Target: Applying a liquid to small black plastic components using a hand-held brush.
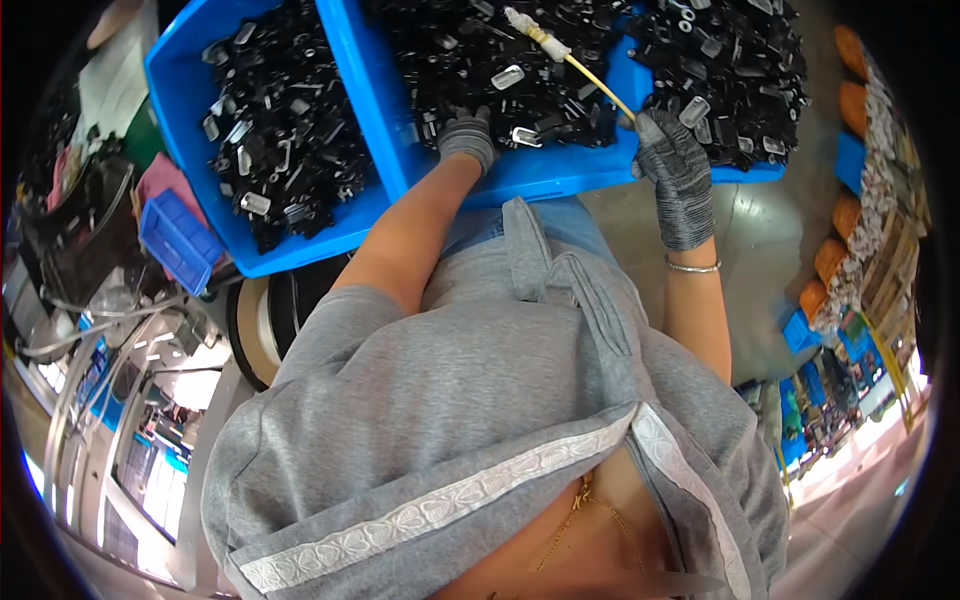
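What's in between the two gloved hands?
In the head view, between the left hand and the right hand lie small black pieces, a shiny piece and the near wall of the blue bin.

No readable text or labels.

A bright blue plastic bin (560, 183) carries the load, its near rim bowed by the lens. Two blue walls split the space into three sections: a long left wall (366, 110) and a shorter stretch on the right (629, 85) (whether these divide one bin or belong to neighbouring ones, I cannot tell). Small black parts (300, 95) lie heaped in all three, jumbled in every direction, and clear rectangular pieces (508, 77) are scattered over them, several glinting in the light.
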Tool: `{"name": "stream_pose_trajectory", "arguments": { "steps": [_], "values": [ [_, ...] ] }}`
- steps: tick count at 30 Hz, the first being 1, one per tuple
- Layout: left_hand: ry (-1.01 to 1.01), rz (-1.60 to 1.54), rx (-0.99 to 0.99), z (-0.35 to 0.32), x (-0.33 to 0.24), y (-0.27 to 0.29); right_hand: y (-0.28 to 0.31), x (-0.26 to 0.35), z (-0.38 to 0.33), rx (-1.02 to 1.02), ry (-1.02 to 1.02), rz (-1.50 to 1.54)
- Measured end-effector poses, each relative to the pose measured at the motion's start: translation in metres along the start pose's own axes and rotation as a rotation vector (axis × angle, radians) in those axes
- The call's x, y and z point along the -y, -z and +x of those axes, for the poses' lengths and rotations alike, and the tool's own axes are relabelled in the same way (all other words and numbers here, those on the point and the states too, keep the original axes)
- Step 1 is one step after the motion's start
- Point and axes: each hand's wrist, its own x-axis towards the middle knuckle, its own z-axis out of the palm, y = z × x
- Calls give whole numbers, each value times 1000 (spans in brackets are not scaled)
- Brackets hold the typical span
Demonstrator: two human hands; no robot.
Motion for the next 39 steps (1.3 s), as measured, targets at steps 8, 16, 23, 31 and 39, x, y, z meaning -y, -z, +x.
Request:
{"name": "stream_pose_trajectory", "arguments": {
  "steps": [8, 16, 23, 31, 39],
  "values": [
    [-15, -717, 238, 0, 51, 16, 20, -32, -1, 31, 92, -91],
    [-189, -2036, 510, -73, 39, 92, 18, -1, -7, 166, 332, -275],
    [-270, -1880, 394, -103, 51, 106, 13, 22, -20, 228, 556, -537],
    [-333, -1608, 140, -132, 52, 141, -39, 29, -5, 351, 676, -468],
    [33, -1015, -413, -157, 185, 141, 10, 32, 27, 192, 548, -285]
  ]
}}
